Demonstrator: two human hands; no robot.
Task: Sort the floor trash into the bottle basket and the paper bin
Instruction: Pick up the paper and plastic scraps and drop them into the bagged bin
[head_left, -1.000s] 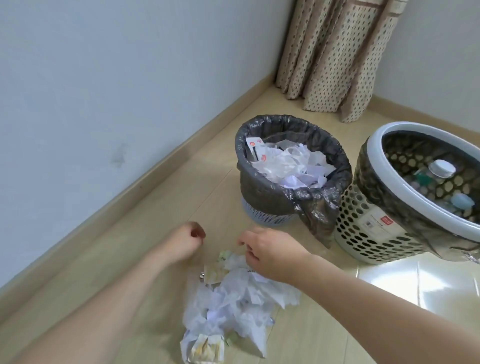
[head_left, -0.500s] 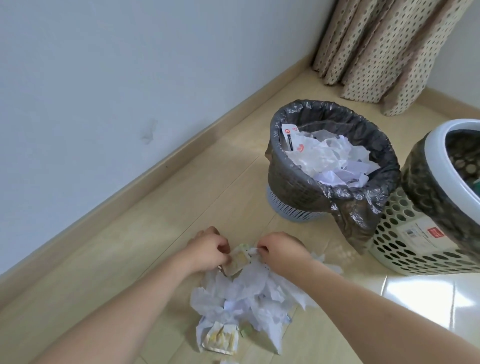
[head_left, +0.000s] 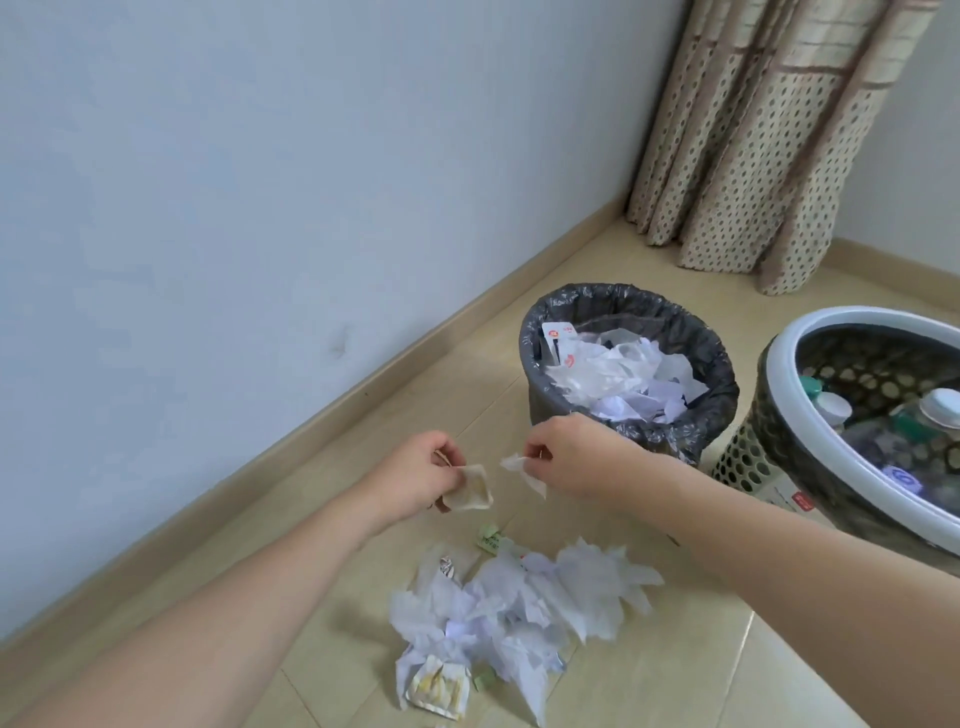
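Observation:
A heap of crumpled white paper (head_left: 524, 608) lies on the wooden floor in front of me. My left hand (head_left: 415, 475) grips a beige paper wrapper (head_left: 470, 488) above the floor. My right hand (head_left: 571, 452) pinches a small white paper scrap (head_left: 524, 470) just before the paper bin (head_left: 540, 338), which is lined with a dark bag and filled with white paper. The white perforated bottle basket (head_left: 810, 343) stands at the right with several bottles (head_left: 935, 410) inside.
A wall with a wooden baseboard (head_left: 322, 426) runs along the left. A dotted beige curtain (head_left: 769, 135) hangs in the far corner. A small green scrap (head_left: 488, 538) and a yellowish wrapper (head_left: 439, 691) lie beside the heap.
Both hands have lifted off the heap, each with a piece of paper, and moved up toward the paper bin. The view has swung back to the right.

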